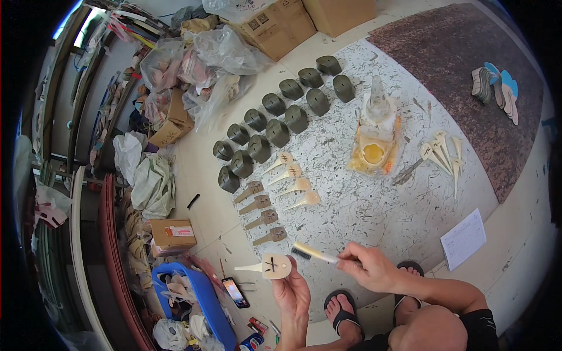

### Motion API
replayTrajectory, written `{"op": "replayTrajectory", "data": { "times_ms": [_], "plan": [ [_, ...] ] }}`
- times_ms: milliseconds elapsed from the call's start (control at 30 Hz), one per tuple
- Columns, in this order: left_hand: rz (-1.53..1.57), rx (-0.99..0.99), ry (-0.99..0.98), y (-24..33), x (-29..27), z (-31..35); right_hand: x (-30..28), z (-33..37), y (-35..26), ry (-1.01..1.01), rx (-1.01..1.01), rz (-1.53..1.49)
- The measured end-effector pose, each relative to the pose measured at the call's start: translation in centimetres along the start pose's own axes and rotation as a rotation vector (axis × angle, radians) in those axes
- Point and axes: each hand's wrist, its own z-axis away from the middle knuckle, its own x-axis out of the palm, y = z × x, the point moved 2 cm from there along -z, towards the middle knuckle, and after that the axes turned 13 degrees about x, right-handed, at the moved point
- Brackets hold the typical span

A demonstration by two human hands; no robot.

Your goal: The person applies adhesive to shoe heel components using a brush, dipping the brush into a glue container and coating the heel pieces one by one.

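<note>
My left hand [293, 293] holds up a cream, spoon-shaped piece [281, 266] by its wide end. It has a long thin tail pointing left, a dark mark on its face and a small hole near the edge. In my right hand [369, 268] is a brush [316, 251] with a pale yellow handle and dark bristles, its head just right of the piece and apart from it. Beyond them lie several similar cream pieces [300, 185] and a row of brown pieces [263, 218]. An amber-coloured pot [373, 153] stands before a clear plastic bottle [377, 96].
Dark green heel-shaped blocks [277, 133] stand in two rows on the stained white board [333, 216]. More cream pieces [436, 153], a paper sheet [463, 238] and insoles [503, 88] lie right. At left are a blue bin [196, 298], a phone [235, 291] and crowded shelves.
</note>
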Motion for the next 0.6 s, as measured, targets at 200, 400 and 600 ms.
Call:
{"op": "replayTrajectory", "data": {
  "times_ms": [200,400,600],
  "plan": [
    [0.034,0.010,0.059,0.0,0.2,-0.1,0.9,-0.3,0.6,0.007,0.035,-0.069],
    [0.082,-0.075,0.009,-0.4,-0.4,0.0,0.3,-1.5,-0.4,-0.047,0.053,-0.058],
    [0.012,-0.075,0.041,-0.9,-0.9,0.3,-0.5,-2.4,-2.1,-0.040,-0.002,0.031]
  ]
}}
